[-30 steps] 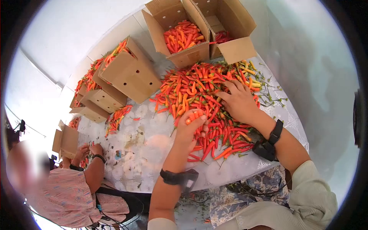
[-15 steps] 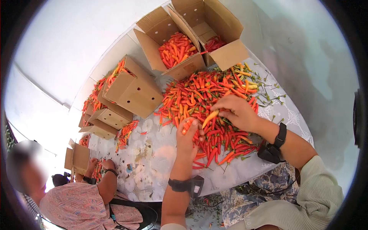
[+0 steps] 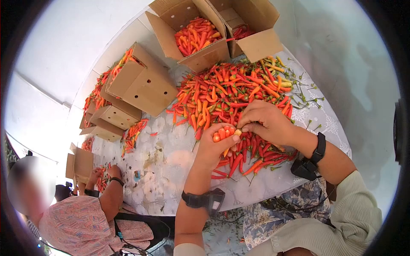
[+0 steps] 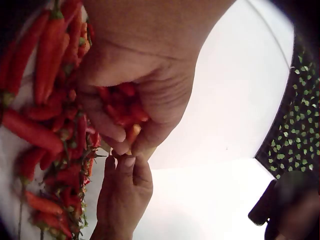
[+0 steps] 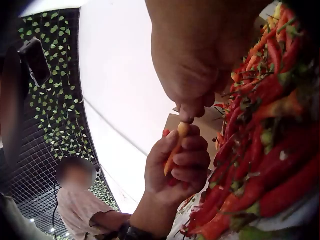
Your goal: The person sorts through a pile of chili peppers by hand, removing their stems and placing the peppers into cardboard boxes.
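Note:
My left hand (image 3: 209, 145) curls around several red-orange chili peppers (image 3: 224, 133), their rounded ends showing above the fingers. An orange chili pepper (image 5: 175, 153) with a pale yellow top stands between its thumb and fingers. My right hand (image 3: 269, 121) meets the left one, thumb and fingertips pinched together at that pepper's pale stem end; the stem itself is hidden by the fingers. Under and behind both hands spreads a large heap of red and orange chili peppers (image 3: 218, 87), many with green stems.
Two open cardboard boxes behind the heap hold chili peppers: a left box (image 3: 205, 57) and a right box (image 3: 260, 45). More filled boxes (image 3: 143, 83) line the table's left side. Loose green stems (image 3: 316, 100) lie at right. Another person (image 3: 81, 217) works at left on the patterned tablecloth (image 3: 145, 183).
My right hand rose from the heap holding a yellow-orange chili pepper and brought it left and down to the left hand. The left hand now holds that pepper along with the others.

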`<state>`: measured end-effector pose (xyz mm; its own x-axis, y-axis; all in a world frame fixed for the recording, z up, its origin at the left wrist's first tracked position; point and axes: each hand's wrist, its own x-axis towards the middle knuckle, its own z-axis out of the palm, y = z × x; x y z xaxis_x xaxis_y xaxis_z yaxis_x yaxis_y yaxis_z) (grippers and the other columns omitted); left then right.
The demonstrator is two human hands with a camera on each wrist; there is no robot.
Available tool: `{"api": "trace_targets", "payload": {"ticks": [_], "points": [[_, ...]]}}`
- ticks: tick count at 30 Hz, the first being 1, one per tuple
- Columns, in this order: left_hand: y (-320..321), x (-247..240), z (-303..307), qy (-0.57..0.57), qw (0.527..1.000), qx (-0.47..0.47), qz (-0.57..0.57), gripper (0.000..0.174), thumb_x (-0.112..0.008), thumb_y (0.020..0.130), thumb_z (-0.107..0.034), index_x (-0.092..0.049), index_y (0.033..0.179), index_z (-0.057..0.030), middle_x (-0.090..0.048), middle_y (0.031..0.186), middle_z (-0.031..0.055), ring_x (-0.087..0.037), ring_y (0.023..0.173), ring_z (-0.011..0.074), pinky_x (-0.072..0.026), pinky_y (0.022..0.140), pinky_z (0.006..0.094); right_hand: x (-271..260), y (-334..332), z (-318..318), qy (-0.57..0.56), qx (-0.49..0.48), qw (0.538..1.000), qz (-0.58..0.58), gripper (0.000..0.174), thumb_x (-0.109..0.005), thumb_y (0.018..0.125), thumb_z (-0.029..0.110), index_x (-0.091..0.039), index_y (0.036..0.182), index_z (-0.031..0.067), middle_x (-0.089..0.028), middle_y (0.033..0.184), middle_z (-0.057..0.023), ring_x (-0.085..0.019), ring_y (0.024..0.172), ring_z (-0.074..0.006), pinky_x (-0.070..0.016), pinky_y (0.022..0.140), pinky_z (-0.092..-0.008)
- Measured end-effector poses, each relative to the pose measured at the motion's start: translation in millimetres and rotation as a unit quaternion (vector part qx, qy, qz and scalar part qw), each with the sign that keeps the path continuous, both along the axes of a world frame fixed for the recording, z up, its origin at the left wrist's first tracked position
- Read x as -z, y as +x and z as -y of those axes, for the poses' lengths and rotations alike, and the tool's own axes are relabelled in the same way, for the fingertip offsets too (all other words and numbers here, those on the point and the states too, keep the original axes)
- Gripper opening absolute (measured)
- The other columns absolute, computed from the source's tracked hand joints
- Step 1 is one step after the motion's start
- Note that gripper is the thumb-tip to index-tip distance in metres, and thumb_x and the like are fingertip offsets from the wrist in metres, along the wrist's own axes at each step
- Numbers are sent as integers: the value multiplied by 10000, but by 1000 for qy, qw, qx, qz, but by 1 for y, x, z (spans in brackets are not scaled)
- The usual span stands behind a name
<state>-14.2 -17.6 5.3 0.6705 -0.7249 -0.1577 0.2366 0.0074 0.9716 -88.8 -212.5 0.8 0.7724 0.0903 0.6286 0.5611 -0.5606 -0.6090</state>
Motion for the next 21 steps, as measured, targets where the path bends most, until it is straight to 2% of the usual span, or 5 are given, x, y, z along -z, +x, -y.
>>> {"api": "trace_targets", "payload": {"ticks": [7, 13, 16, 20, 21], "points": [[-4, -1, 3, 3, 1000, -6, 7, 226, -700, 798, -67, -588, 988, -19, -626, 779, 40, -579, 571, 85, -460, 456, 192, -4, -5, -2, -50, 63, 996, 49, 114, -728, 650, 108, -624, 695, 91, -550, 682, -54, -546, 722, -251, -408, 658, -371], [-5, 2, 6, -26, 999, -38, 6, 234, -687, 801, -52, -573, 1004, -26, -615, 768, 48, -566, 565, 102, -449, 456, 211, -12, -10, -11, -161, 154, 965, 135, 124, -706, 635, 85, -598, 691, 107, -545, 702, -46, -541, 721, -240, -405, 661, -367], [-6, -1, 4, -47, 997, -63, -18, 239, -676, 802, -50, -567, 1013, -33, -613, 777, 64, -567, 589, 119, -445, 460, 225, -14, -9, -9, -155, 209, 950, 173, 129, -695, 633, 78, -599, 714, 110, -546, 726, -50, -543, 741, -248, -409, 670, -368], [6, 5, -2, -136, 985, -82, -65, 239, -647, 817, -49, -556, 1037, -37, -612, 836, 77, -581, 669, 130, -444, 461, 229, -11, 0, 12, -76, 284, 950, 104, 127, -662, 635, 34, -599, 732, 87, -570, 757, -75, -544, 777, -302, -419, 694, -406], [8, 5, -3, -143, 983, -82, -79, 238, -642, 820, -52, -552, 1040, -37, -608, 847, 73, -582, 690, 130, -450, 464, 225, -11, 0, 17, -90, 306, 944, 88, 129, -654, 641, 27, -600, 744, 84, -574, 760, -81, -545, 782, -309, -419, 698, -411]]}}
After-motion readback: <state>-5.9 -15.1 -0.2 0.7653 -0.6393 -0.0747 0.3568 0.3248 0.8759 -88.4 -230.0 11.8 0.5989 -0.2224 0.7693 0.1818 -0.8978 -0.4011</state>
